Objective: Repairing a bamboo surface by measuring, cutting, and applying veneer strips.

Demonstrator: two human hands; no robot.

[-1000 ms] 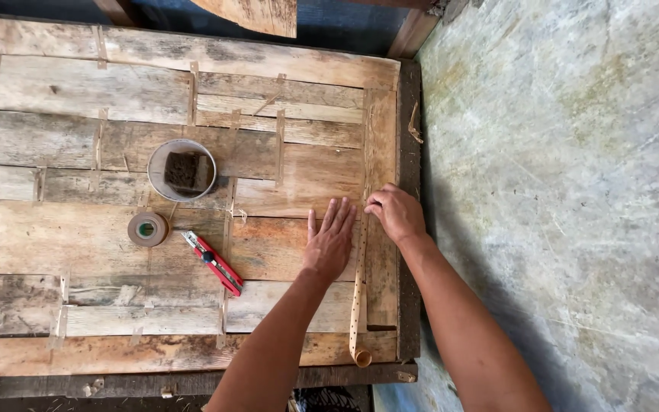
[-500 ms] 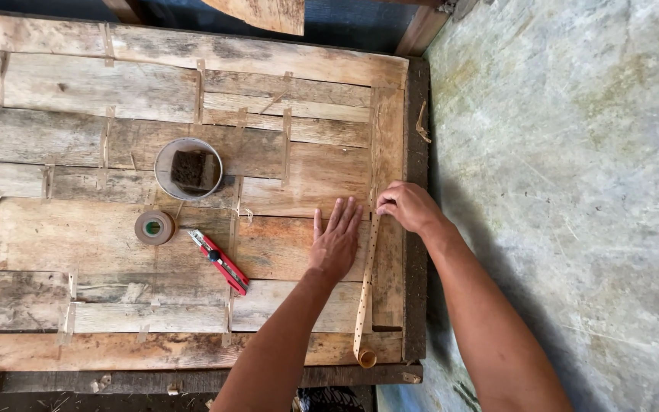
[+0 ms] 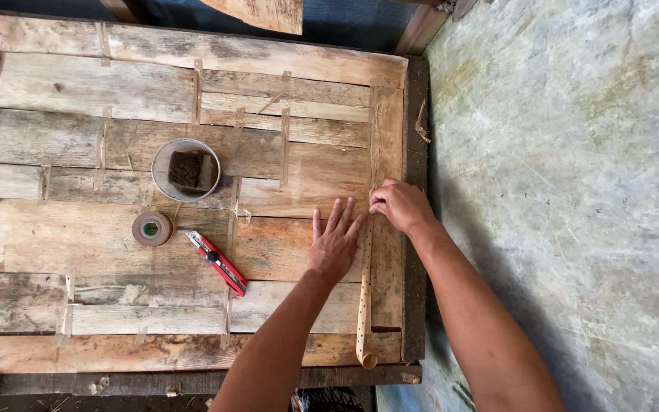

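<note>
Grey concrete floor fills the right side of the view, and beside it lies a large wooden surface pieced together from weathered planks with pale strips taped across the joins. Along its right edge runs a thin tan strip, its long axis going near to far, with the near end curling up close to the surface's near edge. Both arms reach in from the near side. The left hand lies flat and released, fingers spread on the planks just left of the strip — touching it or not, I cannot tell. The right hand sits at the strip's far end, fingertips clenched in a pinch on it, so it is the nearer hand. Well to the left lie a round tin holding a dark block, a red utility knife and a small tape roll.
</note>
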